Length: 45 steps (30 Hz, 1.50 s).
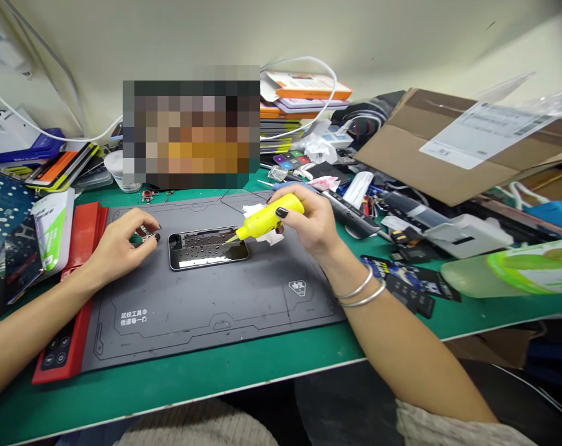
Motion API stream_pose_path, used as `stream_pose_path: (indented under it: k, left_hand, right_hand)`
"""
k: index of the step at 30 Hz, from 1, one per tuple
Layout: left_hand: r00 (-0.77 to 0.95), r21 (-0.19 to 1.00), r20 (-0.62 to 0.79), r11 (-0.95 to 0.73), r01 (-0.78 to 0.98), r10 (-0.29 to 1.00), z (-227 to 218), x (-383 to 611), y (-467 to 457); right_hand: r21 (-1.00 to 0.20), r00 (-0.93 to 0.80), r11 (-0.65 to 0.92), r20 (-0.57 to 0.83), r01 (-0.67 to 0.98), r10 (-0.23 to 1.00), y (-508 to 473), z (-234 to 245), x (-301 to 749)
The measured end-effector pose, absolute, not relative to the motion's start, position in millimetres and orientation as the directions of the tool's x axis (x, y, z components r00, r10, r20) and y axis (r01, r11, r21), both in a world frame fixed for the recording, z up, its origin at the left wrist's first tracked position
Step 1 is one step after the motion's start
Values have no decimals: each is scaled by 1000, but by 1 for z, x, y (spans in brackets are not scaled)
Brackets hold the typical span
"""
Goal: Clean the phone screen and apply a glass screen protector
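The left hand [120, 248] curls with thumb and fingertips pinched on a tiny metal-and-green component [145, 234], while the right hand [311, 222] wraps around a bright yellow plastic squeeze bottle [274, 217], tilted down with its narrow nozzle aimed left. Between the hands, an opened smartphone body [209, 249], dark and silver-rimmed, lies flat on a grey rubber repair mat [206, 313], its long axis running roughly left to right across the view. The nozzle tip reaches just over the phone's right half, so the right hand is the nearer by way of the bottle; the left fingertips sit just beside the phone's left end, not touching it. Scraps of white paper [257, 210] lie beneath the bottle. The mat rests on a green surface [178, 390], with a red plastic tray [88, 248] along its left edge.
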<state>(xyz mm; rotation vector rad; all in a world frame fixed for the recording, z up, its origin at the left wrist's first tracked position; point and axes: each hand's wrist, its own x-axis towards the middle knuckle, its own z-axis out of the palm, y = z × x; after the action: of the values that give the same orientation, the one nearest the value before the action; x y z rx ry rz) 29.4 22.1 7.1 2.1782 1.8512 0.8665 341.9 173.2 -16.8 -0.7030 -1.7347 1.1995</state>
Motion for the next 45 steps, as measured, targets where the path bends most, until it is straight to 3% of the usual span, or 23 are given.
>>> stream_pose_path:
  k: [12, 45]
  left_hand:
    - [22, 470, 314, -176, 865, 949, 15, 31, 22]
    - [14, 463, 303, -160, 872, 953, 15, 28, 22]
  right_hand:
    - [-954, -437, 300, 267, 8, 859, 182, -26, 333]
    - [-954, -464, 299, 278, -30, 841, 181, -25, 331]
